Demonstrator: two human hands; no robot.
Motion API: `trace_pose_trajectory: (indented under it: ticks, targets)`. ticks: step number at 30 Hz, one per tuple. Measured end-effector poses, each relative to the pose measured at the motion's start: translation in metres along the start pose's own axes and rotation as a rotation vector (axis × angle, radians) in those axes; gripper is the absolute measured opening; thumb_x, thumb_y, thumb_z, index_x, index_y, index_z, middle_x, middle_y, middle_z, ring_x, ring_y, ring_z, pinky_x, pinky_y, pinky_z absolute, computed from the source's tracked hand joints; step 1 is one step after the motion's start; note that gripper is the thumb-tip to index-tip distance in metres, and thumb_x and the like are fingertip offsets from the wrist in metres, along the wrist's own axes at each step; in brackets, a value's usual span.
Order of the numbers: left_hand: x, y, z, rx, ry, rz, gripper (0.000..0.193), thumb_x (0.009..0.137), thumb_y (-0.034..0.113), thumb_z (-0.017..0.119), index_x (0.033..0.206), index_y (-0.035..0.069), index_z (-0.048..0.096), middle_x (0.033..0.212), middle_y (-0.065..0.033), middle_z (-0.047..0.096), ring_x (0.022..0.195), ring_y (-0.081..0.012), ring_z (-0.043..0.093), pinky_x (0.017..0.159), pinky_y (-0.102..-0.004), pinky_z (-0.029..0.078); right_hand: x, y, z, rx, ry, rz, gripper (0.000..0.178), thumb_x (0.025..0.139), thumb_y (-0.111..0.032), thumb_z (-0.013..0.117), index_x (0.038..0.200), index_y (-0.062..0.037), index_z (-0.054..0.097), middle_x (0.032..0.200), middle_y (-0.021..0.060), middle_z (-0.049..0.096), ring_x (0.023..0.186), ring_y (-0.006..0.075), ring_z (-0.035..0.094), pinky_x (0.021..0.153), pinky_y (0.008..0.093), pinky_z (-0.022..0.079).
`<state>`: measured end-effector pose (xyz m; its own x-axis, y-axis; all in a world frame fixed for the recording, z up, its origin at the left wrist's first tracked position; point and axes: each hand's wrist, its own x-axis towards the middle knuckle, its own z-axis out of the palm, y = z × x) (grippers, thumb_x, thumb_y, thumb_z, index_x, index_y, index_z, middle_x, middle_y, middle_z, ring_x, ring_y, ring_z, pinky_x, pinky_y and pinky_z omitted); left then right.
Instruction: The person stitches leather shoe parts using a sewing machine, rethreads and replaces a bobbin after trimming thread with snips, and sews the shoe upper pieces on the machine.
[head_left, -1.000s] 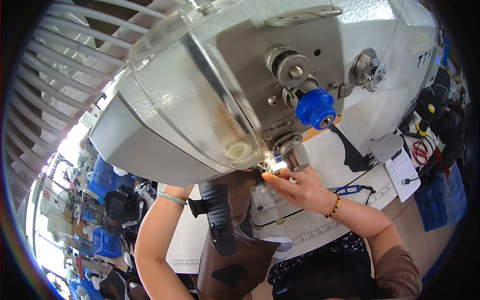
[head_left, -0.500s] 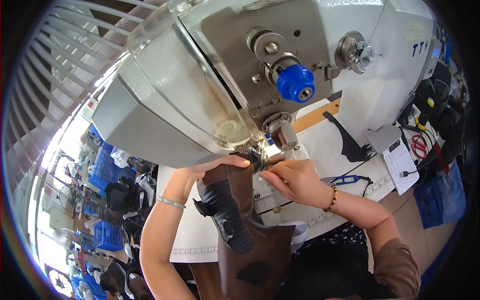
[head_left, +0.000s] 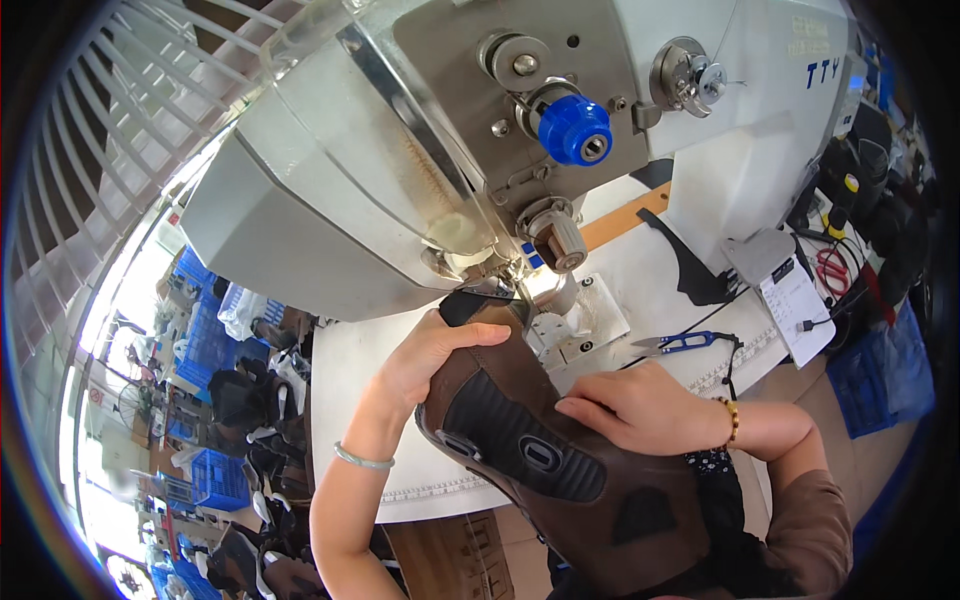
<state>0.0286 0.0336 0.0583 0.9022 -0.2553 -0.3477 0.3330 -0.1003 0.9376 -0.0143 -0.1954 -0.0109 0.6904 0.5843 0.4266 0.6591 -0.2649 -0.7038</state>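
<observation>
A brown leather boot upper (head_left: 650, 480) with a black ribbed panel slants from the sewing machine's (head_left: 330, 220) needle area down toward my body. My left hand (head_left: 440, 355) is closed round its far end, thumb on top of the leather, just below the presser foot. That end has a black edge and lies close to the needle, which I cannot make out clearly. My right hand (head_left: 640, 405) lies on the upper's right side with its fingers curled in, pinching the edge; the fingertips are partly hidden.
Blue-handled thread snips (head_left: 690, 342) lie on the white machine table (head_left: 350, 375), right of the needle plate. Beyond are a black cut piece (head_left: 690, 265) and a paper sheet (head_left: 797, 315). Blue crates (head_left: 220, 478) and dark shoe parts fill the left. A fan guard (head_left: 130, 120) stands upper left.
The boot upper has turned, its lower part swinging right. My right hand has left the needle area and moved down and right along the upper. My left hand has shifted its hold slightly.
</observation>
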Motion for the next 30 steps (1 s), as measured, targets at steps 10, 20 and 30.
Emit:
trace_pose_trajectory:
  ticks: [10, 20, 30]
  targets:
    - [0.003, 0.002, 0.001, -0.006, 0.007, 0.022, 0.034, 0.074, 0.008, 0.069, 0.105, -0.001, 0.059, 0.096, -0.0067, 0.062, 0.085, -0.0140, 0.059, 0.076, -0.0270, 0.048, -0.003, 0.007, 0.035, -0.197, 0.361, -0.272, 0.024, 0.079, -0.020, 0.067, 0.071, -0.0054, 0.049, 0.057, 0.0050, 0.047, 0.047, 0.0216, 0.052, 0.042, 0.0297, 0.041]
    - [0.010, -0.001, -0.006, -0.038, 0.021, 0.045, 0.032, 0.074, 0.006, 0.069, 0.103, -0.005, 0.059, 0.094, -0.0095, 0.063, 0.083, -0.0151, 0.060, 0.076, -0.0274, 0.048, 0.002, 0.014, 0.039, -0.201, 0.384, -0.299, 0.021, 0.078, -0.018, 0.067, 0.071, -0.0053, 0.051, 0.056, 0.0041, 0.047, 0.045, 0.0198, 0.051, 0.041, 0.0289, 0.040]
    - [0.015, 0.002, -0.014, -0.071, 0.019, -0.035, 0.031, 0.076, 0.011, 0.068, 0.103, -0.004, 0.060, 0.095, -0.0104, 0.064, 0.084, -0.0168, 0.061, 0.078, -0.0279, 0.049, 0.010, 0.013, 0.040, -0.215, 0.418, -0.297, 0.022, 0.076, -0.018, 0.069, 0.070, -0.0064, 0.052, 0.056, 0.0038, 0.047, 0.045, 0.0202, 0.051, 0.042, 0.0289, 0.040]
